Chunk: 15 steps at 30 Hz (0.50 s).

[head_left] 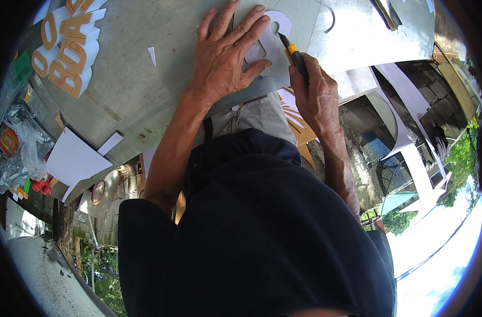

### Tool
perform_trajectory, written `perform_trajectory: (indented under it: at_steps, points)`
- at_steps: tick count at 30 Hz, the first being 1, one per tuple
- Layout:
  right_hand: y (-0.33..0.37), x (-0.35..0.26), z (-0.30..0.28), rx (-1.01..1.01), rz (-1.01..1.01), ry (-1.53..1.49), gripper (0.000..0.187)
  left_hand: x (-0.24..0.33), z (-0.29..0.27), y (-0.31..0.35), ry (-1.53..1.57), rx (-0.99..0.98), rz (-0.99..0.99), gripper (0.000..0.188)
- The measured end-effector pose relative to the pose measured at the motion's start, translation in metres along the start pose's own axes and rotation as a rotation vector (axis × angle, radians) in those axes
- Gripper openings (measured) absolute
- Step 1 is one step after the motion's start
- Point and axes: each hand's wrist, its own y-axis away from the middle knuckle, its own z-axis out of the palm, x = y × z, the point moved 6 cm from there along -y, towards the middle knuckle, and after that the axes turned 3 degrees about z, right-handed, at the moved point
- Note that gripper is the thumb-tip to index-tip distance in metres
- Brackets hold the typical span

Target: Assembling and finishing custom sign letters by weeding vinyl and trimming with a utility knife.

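Observation:
My left hand (pixel 225 58) lies flat, fingers spread, on a white cut-out shape (pixel 270 39) with rounded holes, pressing it onto the grey table (pixel 135 84). My right hand (pixel 315 95) grips a utility knife (pixel 295 55) with a black body and a yellow collar. The knife tip rests at the right edge of the white shape, just beside my left fingers. Both forearms come up from my dark shirt at the bottom of the view.
Orange-and-white cut-out letters (pixel 69 45) lie at the table's far left. White paper sheets (pixel 74 158) and crumpled clear plastic (pixel 24 148) sit at the left edge. A small white scrap (pixel 152 54) lies near my left hand. Long white paper strips (pixel 410 132) hang at the right.

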Motion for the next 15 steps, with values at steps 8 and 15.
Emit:
perform_trajectory:
  at_steps: [8, 15]
  points:
    - [-0.009, 0.004, 0.009, -0.025, -0.055, 0.056, 0.023, -0.003, -0.003, -0.004, 0.035, -0.219, -0.069, 0.077]
    - [-0.011, 0.001, 0.010, -0.036, -0.075, 0.053, 0.021, -0.002, -0.004, -0.004, 0.028, -0.209, -0.058, 0.076]
